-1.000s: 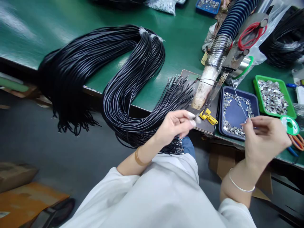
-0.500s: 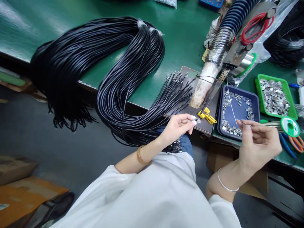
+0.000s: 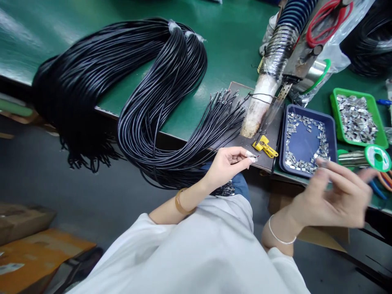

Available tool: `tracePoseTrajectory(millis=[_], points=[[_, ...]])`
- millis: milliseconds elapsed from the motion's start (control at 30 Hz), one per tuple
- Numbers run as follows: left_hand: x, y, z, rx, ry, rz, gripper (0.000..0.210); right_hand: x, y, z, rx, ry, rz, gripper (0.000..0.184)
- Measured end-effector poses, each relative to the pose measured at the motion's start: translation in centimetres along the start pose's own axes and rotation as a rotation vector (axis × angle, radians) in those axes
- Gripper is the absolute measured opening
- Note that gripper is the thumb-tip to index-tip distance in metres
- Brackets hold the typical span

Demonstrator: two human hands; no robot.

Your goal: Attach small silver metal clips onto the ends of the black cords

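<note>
My left hand (image 3: 226, 165) is closed in a pinch at the front edge of the brown board (image 3: 267, 164). Between its thumb and covered fingertip is a thin dark wire end (image 3: 257, 156) with something small and silvery beside it. Just beyond these fingertips lie a yellow clip (image 3: 265, 146) and the soldering iron (image 3: 275, 104), which points down to it. Over the near right corner of the blue tray (image 3: 283, 161), my right hand (image 3: 337, 196) is blurred, thumb and forefinger drawn together around something small and greyish. Small metal pieces (image 3: 298, 163) lie in that tray.
A big bundle of black cables (image 3: 143, 122) hangs over the green table's edge, its ends on the board. An extraction hose (image 3: 263, 94) slants down above it. At right are a green tray (image 3: 382, 136) of metal pieces, a solder spool (image 3: 378, 158) and pliers (image 3: 378, 188).
My right hand has moved down and swung nearer the blue tray's corner, its fingers spreading at the back. The thin strand from the iron no longer shows. My left hand stays nearly still.
</note>
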State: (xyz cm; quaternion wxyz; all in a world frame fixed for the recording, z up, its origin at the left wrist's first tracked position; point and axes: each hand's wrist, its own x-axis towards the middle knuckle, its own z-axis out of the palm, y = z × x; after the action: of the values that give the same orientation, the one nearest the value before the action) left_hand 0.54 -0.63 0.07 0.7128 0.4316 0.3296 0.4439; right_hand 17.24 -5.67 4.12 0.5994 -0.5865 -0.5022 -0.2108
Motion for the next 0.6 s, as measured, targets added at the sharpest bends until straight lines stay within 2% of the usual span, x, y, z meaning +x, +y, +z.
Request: tracePoseTrajectory(millis=[100,200,300,467,600], points=[[-0.1,-0.2,0.0,0.018,0.005,0.042,0.014,-1.8,-0.6,1.1,0.221,-0.36,0.23,0.008],[-0.3,-0.3,0.0,0.106,0.022,0.109,0.013,-3.1,-0.6,2.2,0.4,-0.535,0.357,0.006],[-0.4,-0.3,-0.2,0.25,0.041,0.192,0.012,-3.6,-0.3,2.5,0.451,-0.57,0.387,0.008],[-0.5,-0.3,-0.4,0.481,0.038,0.413,0.007,-3.4,-0.2,2.2,0.424,-0.587,0.348,0.013],[-0.5,-0.1,-0.4,0.536,0.046,0.475,0.006,-3.2,-0.2,2.0,0.408,-0.593,0.35,0.013]])
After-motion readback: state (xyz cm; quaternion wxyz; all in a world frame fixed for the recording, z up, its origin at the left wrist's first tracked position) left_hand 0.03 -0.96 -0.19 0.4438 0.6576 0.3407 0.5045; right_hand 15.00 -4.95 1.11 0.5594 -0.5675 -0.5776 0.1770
